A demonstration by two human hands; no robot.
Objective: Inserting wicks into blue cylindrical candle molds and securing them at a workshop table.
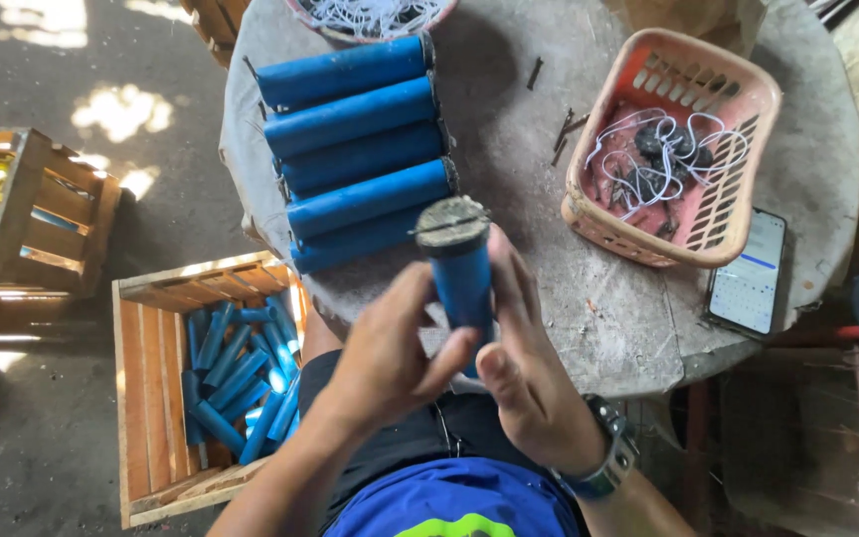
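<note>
We held one blue tube (463,283) upright above the near edge of the round table (608,328), our left hand (385,353) and right hand (529,383) both closed around its lower part. Its grey plugged top carried a thin pin; in our judgement this pin could bend or fall out if the grip slipped. Five blue tubes (355,149) lay side by side on the table, a pink basket (738,214) of white wires toward the right edge.
</note>
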